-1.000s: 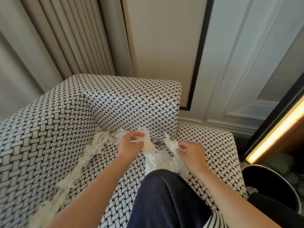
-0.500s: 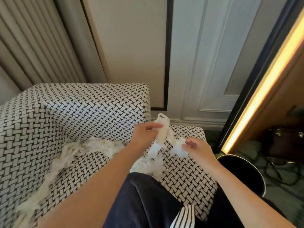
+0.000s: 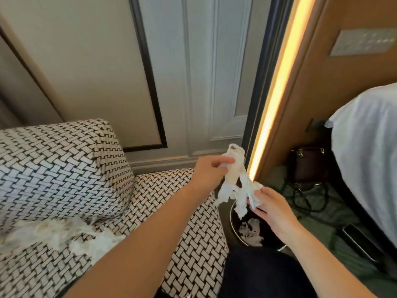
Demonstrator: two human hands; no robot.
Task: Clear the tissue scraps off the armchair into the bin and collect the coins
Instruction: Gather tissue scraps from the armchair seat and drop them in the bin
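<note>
Tissue (image 3: 234, 179) above bin (image 3: 233, 224) | left hand (image 3: 209, 171) pinching its top; right hand (image 3: 268, 206) gripping its lower strips | 0.5 s ago: over armchair (image 3: 189, 211); now over bin

The armchair (image 3: 64, 168) has a black and white pattern. White tissue scraps (image 3: 64, 235) lie on its seat.

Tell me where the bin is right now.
In the head view, the bin stands on the floor lower right of centre, beside the armchair, directly under the tissue scraps both hands hold.
</note>
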